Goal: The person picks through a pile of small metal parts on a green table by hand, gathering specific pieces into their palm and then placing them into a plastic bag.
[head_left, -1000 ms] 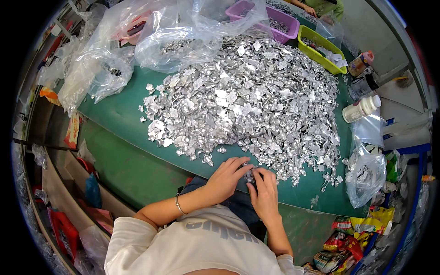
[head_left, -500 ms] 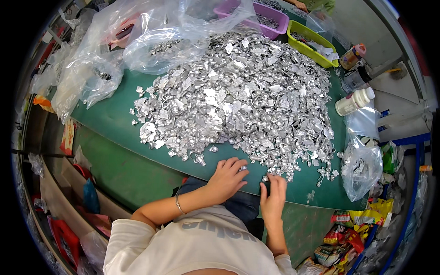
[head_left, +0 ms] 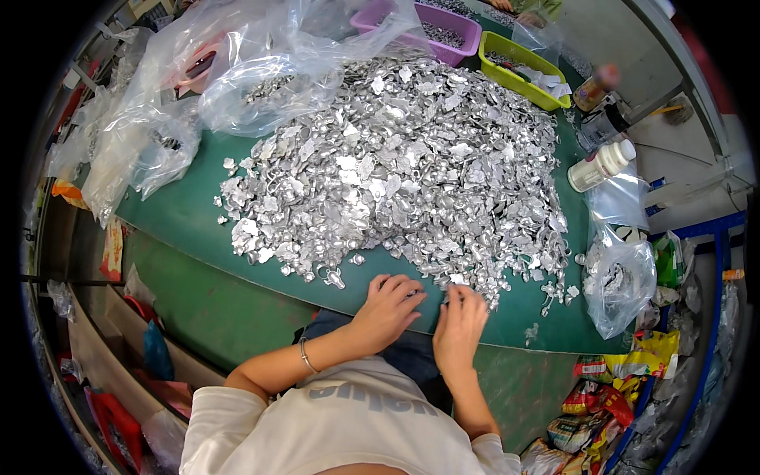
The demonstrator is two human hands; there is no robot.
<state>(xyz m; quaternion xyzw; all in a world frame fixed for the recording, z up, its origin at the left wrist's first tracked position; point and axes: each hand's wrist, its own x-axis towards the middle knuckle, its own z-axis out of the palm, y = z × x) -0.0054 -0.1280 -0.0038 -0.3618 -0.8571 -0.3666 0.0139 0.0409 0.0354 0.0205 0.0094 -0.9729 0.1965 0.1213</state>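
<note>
A big heap of small silver metal castings (head_left: 396, 174), some flat and leaf-like, some rounded with loops, covers the green tabletop (head_left: 190, 206). At the table's near edge, my left hand (head_left: 386, 310) has its fingers curled, and a small silver casting shows partly between them. My right hand (head_left: 461, 326) reaches the near edge of the heap, fingers bent and close together. Whatever is under its fingertips is hidden. A single looped casting (head_left: 332, 277) lies off the heap, left of my left hand.
Clear plastic bags (head_left: 273, 87) lie at the back left. A purple basin (head_left: 455, 36) and a yellow-green basket (head_left: 526, 71) stand behind the heap. On the right are a white bottle (head_left: 602, 166) and a bag of castings (head_left: 621, 285). Another person's hand (head_left: 503, 5) shows at the far edge.
My right hand has moved up to the heap's edge, its fingers now over the castings there. My left hand stays nearly in place, its casting now less visible. The whole view has shifted slightly.
</note>
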